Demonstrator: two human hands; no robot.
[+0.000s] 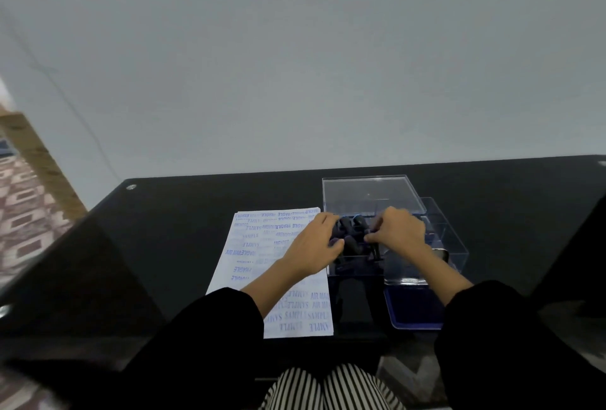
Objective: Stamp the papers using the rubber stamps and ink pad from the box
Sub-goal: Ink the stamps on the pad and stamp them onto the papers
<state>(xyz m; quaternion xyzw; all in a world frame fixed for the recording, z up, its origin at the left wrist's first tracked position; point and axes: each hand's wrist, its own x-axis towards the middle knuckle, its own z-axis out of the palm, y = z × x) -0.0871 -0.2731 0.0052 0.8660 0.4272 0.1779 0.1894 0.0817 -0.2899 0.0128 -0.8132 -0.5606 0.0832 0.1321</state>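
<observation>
A clear plastic box (455, 242) stands on the black table, with several dark rubber stamps (352, 229) bunched inside it. Both hands are in the box. My left hand (316, 242) curls around the stamps from the left. My right hand (398, 232) pinches one stamp handle from the right. A white paper (259, 245) covered in blue stamp prints lies left of the box. An open blue ink pad (416, 308) sits in front of the box, near the table edge.
The box's clear lid (370, 193) lies behind the box. The black glass table (180, 229) runs out to both sides. A grey wall rises behind it, and patterned floor shows at far left. Striped trousers are below the table edge.
</observation>
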